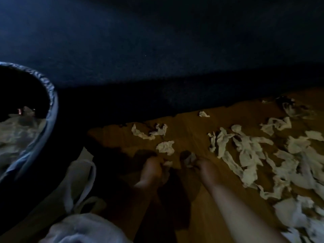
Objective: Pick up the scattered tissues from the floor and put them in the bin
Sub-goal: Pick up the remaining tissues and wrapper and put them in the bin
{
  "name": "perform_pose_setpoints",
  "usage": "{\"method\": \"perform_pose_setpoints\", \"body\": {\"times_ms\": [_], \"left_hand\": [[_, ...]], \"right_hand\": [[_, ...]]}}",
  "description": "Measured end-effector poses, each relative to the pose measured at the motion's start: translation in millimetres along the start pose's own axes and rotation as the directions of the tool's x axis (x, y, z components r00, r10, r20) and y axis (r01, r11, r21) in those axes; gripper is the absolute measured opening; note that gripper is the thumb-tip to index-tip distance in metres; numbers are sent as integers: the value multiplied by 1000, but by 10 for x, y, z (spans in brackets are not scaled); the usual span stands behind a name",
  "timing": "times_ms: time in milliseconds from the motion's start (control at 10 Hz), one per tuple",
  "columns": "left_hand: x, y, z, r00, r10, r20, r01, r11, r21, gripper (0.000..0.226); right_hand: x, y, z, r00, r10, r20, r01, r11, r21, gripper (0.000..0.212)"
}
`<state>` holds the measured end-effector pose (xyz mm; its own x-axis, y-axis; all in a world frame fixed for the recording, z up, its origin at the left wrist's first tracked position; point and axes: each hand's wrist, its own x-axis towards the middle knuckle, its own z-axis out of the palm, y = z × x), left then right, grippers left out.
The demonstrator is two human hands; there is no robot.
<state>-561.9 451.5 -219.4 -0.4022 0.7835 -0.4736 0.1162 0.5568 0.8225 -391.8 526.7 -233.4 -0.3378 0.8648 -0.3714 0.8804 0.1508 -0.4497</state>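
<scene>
- A dark blue surface (157,50) fills the upper half. It is too dim to tell what it is, and its lower edge sinks into black shadow where it meets the floor.
- The wooden floor (189,130) spreads from the centre to the right and down to the bottom edge.
- The bin (52,109) stands at the left edge, cut off by the frame, with a crinkled liner folded over its rim. Pale binned tissues (17,134) lie inside.
- The scattered tissues (254,155) lie thick on the right side of the floor, well apart from the bin, and thin out toward the centre.
- A white garment (78,230) bunches at the bottom left, with a cloth loop (87,178) above it.
- The right hand (205,169) reaches forward low over the boards, fingertips pinching a crumpled wad (190,159).
- The left hand (152,171) sits just beside it, fingers curled round a small scrap (167,163) — blur hides the exact grip.
- A loose crumpled piece (165,147) lies just beyond the hands and a twisted pair (149,132) farther on. One tiny bit (203,114) lies near the shadow's edge.
</scene>
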Motion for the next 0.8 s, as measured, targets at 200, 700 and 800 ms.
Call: {"method": "perform_pose_setpoints", "body": {"times_ms": [200,700,800], "left_hand": [[333,417,-388,966,181,-183,-149,973,175,20],[606,110,-49,892,307,332,-437,775,457,84],[477,23,-3,896,378,235,-443,722,530,68]], "right_hand": [[21,108,99,996,-41,-75,40,999,-11,26],[-78,293,-97,932,-19,-363,34,999,35,23],[68,507,-372,852,134,-506,-113,991,72,22]]}}
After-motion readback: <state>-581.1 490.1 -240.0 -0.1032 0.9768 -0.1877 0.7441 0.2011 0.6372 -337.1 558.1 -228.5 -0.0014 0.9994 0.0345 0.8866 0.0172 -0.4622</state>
